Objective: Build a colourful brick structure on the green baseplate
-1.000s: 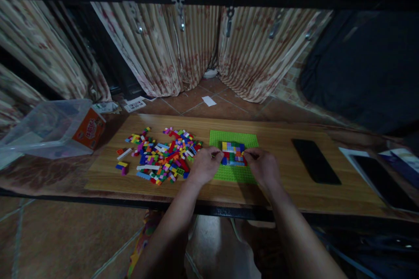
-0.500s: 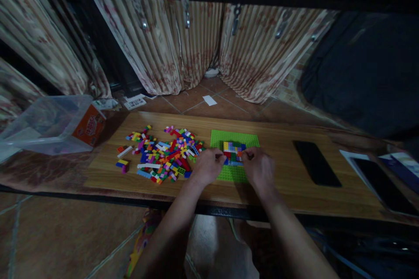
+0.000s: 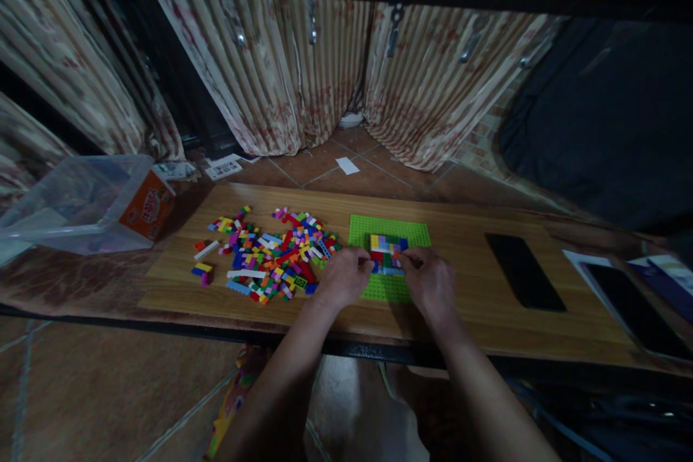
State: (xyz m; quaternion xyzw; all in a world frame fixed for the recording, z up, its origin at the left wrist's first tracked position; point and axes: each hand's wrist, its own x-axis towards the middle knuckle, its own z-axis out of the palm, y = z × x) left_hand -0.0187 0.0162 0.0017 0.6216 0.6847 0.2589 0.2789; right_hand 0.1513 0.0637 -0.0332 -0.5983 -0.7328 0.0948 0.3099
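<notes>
A green studded baseplate [image 3: 390, 292] lies on the wooden board, and a low block of coloured toy bricks [image 3: 388, 245] is built on it. My left hand [image 3: 345, 276] is at the left side of the bricks, thumb and fingers pinched together near a blue brick. On the right side, my right hand [image 3: 429, 276] has its fingertips closed against the edge of the bricks. Whatever either pinch holds is hidden or too small to name. Left of my left hand spreads a pile of loose toy bricks [image 3: 281, 253] in many colours.
A clear plastic tub [image 3: 81, 209] with an orange label stands at the far left. A black phone-like slab [image 3: 524, 272] lies right of the baseplate, and another dark slab [image 3: 639, 310] lies on papers farther right. The wooden board [image 3: 465, 332] ends close to my forearms.
My right fingertips have shifted slightly left, nearer the brick block's right side. The left hand stays almost still, and the view has moved very slightly.
</notes>
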